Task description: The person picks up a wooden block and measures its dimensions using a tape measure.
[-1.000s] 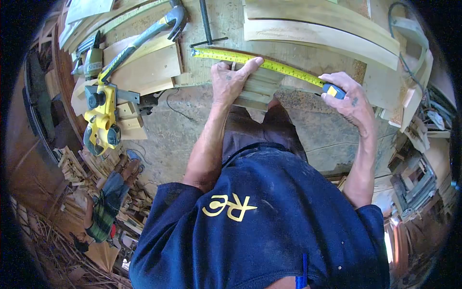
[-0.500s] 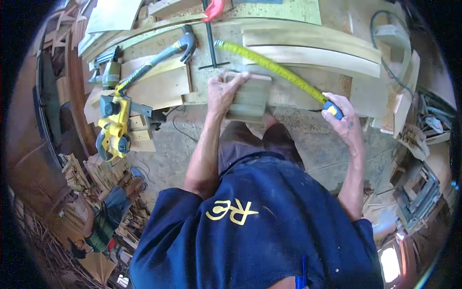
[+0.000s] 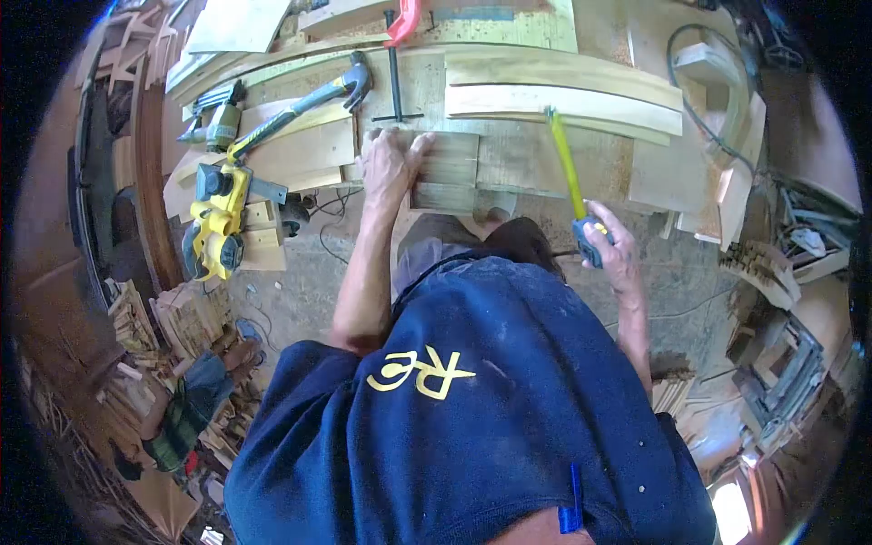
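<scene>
My left hand (image 3: 387, 171) is closed on the left side of a short wooden piece (image 3: 447, 173) with parallel bands across its face. The piece is at the front edge of the workbench (image 3: 536, 168), overhanging it. My right hand (image 3: 614, 247), out past that edge, grips a blue and yellow tape measure (image 3: 590, 238). Its yellow blade (image 3: 568, 163) sticks out over the bench, the tip close to a pale wooden strip (image 3: 563, 102). Just above my left hand is the dark screw bar of a red clamp (image 3: 402, 20).
Left on the bench lie a hammer (image 3: 304, 102), a nail gun-like green tool (image 3: 222, 125) and a yellow power planer (image 3: 216, 225). A cable (image 3: 677, 68) curves at the right. Another person (image 3: 195, 400) is low on the floor at the lower left, among wood scraps.
My right hand has moved down and left. The blade has become shorter and swung to a steeper angle, away from the wooden piece. My left hand and that piece have shifted slightly left.
</scene>
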Action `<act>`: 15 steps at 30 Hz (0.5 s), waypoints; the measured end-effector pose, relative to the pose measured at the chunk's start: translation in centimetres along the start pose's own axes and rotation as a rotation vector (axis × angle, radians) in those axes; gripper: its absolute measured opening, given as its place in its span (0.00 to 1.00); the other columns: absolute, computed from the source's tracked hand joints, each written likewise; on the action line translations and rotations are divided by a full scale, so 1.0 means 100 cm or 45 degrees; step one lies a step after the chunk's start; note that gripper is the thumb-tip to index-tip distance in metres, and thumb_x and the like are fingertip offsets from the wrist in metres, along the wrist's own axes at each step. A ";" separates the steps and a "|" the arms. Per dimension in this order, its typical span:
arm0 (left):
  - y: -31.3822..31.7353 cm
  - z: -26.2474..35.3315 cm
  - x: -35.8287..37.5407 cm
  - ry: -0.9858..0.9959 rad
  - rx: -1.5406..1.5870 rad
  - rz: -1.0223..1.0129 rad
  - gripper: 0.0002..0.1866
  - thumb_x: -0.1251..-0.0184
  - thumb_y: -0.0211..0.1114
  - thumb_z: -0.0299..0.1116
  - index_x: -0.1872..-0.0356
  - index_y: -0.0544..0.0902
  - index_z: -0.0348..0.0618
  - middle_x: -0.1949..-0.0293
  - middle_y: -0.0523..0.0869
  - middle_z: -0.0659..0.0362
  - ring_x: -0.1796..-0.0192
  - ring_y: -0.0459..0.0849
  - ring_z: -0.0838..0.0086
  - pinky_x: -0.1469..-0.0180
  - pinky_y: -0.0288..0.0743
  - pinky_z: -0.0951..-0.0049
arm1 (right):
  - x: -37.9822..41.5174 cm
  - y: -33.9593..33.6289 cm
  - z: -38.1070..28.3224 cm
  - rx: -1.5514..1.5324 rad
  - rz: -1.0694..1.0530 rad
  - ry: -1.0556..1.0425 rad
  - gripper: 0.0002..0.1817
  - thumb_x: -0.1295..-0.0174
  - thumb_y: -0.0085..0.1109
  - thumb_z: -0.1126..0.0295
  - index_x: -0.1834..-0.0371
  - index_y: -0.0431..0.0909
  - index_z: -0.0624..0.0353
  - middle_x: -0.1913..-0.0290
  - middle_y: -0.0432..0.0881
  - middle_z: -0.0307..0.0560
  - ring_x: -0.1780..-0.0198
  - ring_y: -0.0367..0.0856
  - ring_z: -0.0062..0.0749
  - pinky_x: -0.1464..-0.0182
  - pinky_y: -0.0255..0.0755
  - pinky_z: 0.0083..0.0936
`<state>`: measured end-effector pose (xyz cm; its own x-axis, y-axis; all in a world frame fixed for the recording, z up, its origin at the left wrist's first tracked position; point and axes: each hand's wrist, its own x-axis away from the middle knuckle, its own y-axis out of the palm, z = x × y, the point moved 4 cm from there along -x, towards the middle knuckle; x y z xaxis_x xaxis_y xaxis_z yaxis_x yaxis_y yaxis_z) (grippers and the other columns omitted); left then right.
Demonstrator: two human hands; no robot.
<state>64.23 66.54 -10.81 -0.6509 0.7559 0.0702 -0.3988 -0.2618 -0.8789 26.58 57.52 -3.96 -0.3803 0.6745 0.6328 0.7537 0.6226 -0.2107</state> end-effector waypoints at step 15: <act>0.021 0.121 0.081 -0.590 2.363 -0.701 0.19 0.16 0.58 0.48 0.45 0.83 0.42 0.55 0.89 0.56 0.51 0.89 0.70 0.45 0.85 0.68 | -0.018 0.106 -0.109 0.077 -0.364 -0.620 0.32 0.28 0.66 0.59 0.26 0.68 0.61 0.34 0.80 0.56 0.35 0.81 0.38 0.35 0.76 0.34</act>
<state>50.30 64.87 -6.37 -0.2113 0.8531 0.4770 -0.4419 -0.5187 0.7319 41.13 58.60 0.82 -0.7787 0.5722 0.2573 0.5579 0.8191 -0.1332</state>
